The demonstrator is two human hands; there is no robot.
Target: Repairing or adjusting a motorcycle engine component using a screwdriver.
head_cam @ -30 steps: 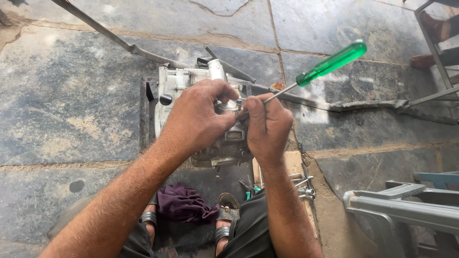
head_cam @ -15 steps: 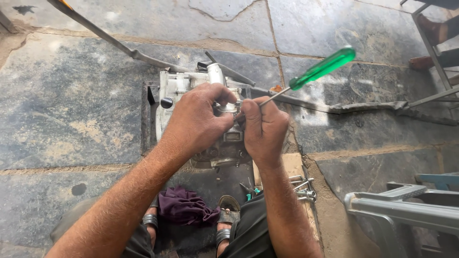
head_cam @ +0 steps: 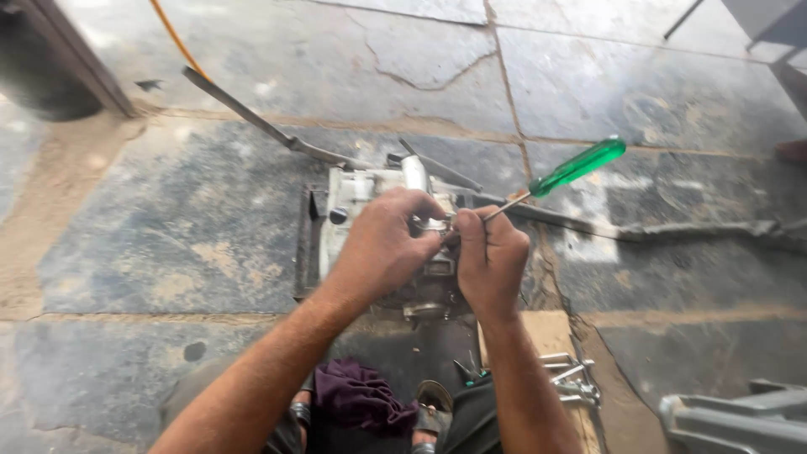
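Observation:
A grey metal engine block (head_cam: pixel 361 197) lies on the stone floor in front of me. My left hand (head_cam: pixel 382 244) rests on top of it, fingers curled around a small shiny part at its middle. My right hand (head_cam: pixel 489 261) is closed around the metal shaft of a screwdriver with a green see-through handle (head_cam: pixel 577 166). The handle points up and to the right; the tip meets the part under my left fingers and is hidden there.
A long metal bar (head_cam: pixel 261 126) runs from the upper left to the block, and another bar (head_cam: pixel 656 229) stretches right. Loose bolts (head_cam: pixel 572 378) lie on a wooden board (head_cam: pixel 546 332) by my right forearm. A purple rag (head_cam: pixel 357 395) sits near my sandalled feet. A grey metal frame (head_cam: pixel 740 420) is at the lower right.
The view has tilted up and shifted, showing more floor beyond the block. Both hands keep their hold at the middle of the block; the screwdriver handle has dropped slightly.

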